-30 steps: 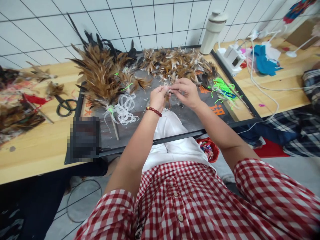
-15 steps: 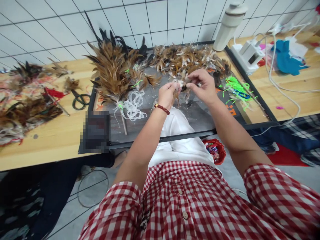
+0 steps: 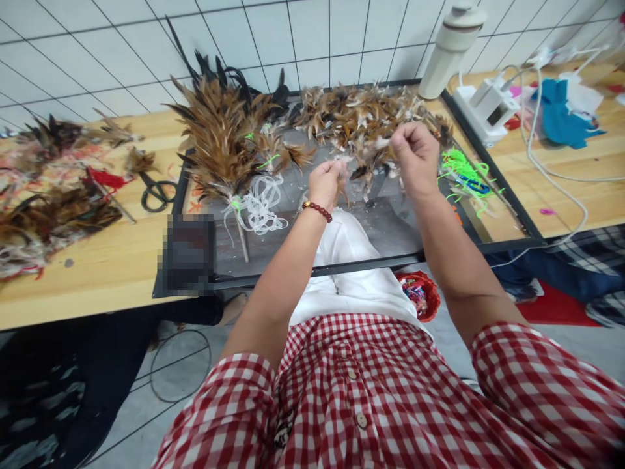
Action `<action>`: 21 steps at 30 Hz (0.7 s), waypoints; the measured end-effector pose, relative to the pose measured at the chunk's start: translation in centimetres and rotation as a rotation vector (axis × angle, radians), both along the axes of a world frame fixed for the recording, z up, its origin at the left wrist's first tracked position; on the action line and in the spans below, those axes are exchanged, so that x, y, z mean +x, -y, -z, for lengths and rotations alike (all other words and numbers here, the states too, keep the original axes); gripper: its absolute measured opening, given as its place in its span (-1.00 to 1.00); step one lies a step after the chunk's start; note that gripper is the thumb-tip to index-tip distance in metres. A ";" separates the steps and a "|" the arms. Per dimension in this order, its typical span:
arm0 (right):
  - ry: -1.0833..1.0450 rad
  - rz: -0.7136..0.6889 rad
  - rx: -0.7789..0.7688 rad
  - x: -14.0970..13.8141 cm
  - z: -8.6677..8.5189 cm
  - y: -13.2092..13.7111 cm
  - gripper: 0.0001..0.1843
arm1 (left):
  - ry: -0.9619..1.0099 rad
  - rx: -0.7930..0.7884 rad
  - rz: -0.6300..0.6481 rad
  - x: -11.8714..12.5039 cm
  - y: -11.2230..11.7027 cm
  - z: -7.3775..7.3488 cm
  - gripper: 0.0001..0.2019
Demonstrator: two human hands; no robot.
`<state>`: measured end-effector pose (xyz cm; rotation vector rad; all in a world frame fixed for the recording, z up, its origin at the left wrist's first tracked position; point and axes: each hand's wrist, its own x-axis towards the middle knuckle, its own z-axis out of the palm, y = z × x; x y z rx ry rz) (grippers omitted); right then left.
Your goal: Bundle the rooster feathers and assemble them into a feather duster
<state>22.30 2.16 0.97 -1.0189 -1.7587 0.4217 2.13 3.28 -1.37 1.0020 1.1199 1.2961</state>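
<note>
My left hand [image 3: 326, 184], with a red bead bracelet on its wrist, is closed on a small bunch of brown feathers [image 3: 342, 185] above the dark tray [image 3: 381, 228]. My right hand [image 3: 416, 156] is closed in a fist to the right of it, near the pile of loose brown feathers [image 3: 361, 117]; what it grips is too small to make out. A finished feather duster [image 3: 215, 146] with a stick handle lies at the tray's left, beside a coil of white cord [image 3: 258, 205].
Black scissors [image 3: 157, 191] and more feather bundles [image 3: 53, 189] lie on the wooden table at left. Green strings [image 3: 461, 170] sit on the tray's right. A white flask [image 3: 449, 49], a power strip [image 3: 486, 107] and cables stand at the back right. A red basket [image 3: 420, 294] is on the floor.
My right hand has pulled away from my left hand, up and to the right, and closed into a fist. The left hand keeps its feather bunch in place.
</note>
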 end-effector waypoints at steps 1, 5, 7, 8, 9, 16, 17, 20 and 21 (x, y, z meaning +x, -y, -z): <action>-0.003 -0.046 -0.050 0.1 -0.1 0.0 -0.45 | -0.083 0.053 -0.045 -0.2 -0.3 0.1 -0.83; 0.036 -0.206 -0.168 -1.1 -0.4 0.7 -0.46 | -0.300 0.268 -0.093 -0.4 -0.6 0.3 -0.86; 0.014 -0.186 -0.116 -2.1 -0.5 1.0 -0.46 | -0.298 0.294 -0.008 -0.1 -0.3 0.4 -0.84; 0.005 -0.156 -0.083 -2.5 -0.5 1.1 -0.46 | -0.285 0.292 0.043 0.1 -0.1 0.4 -0.83; 0.005 -0.119 -0.055 -2.8 -0.5 1.2 -0.47 | -0.272 0.286 0.092 0.3 0.2 0.4 -0.81; 0.071 0.013 0.037 -2.6 0.2 1.0 -0.62 | -0.191 0.240 0.229 0.8 1.6 -0.4 -0.75; 0.071 0.012 0.033 -2.6 0.3 1.0 -0.64 | -0.172 0.223 0.238 0.8 1.7 -0.6 -0.75; 0.019 0.021 0.005 -2.6 0.4 0.7 -0.62 | -0.089 0.139 0.253 0.9 2.0 -1.2 -0.77; -0.016 0.022 -0.016 -2.7 0.4 0.6 -0.59 | -0.052 0.108 0.252 0.9 2.0 -1.3 -0.78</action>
